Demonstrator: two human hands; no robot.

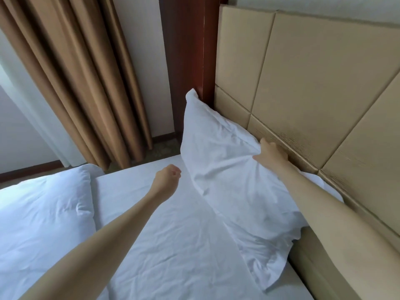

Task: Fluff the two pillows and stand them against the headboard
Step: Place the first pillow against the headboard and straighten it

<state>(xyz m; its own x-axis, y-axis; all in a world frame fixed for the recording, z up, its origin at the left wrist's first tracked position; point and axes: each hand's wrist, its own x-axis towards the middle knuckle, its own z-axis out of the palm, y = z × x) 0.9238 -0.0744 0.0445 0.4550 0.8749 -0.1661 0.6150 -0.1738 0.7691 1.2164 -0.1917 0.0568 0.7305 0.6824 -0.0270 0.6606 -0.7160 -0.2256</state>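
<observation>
One white pillow (233,169) stands tilted against the headboard (324,83), which is made of beige padded panels. Its far corner points up beside a dark red wooden post (190,61), and its near end sinks down to the edge of the mattress, where the cover is loose and wrinkled. The lower edge of this pillow rests on the white bed sheet (173,234).

The right hand (270,153) is at the upper edge of this pillow, just where the pillow meets the headboard. The fingers are closed on the fabric of the pillow edge, and the cloth makes folds that run toward the grip. The right forearm reaches along the headboard from the lower right.

The left hand (170,175) is closed into a loose fist with nothing in it. It is above the sheet, near the front face of the standing pillow but apart from it. The two hands are well apart from each other.

The second pillow (41,213) lies flat on the bed at the left side, far from the headboard and not touched by any hand. Its surface is puffy with some soft creases.

Behind the bed, a brown curtain (82,83) hangs in long folds beside a pale wall, and a strip of patterned floor shows between the curtain and the bed.
</observation>
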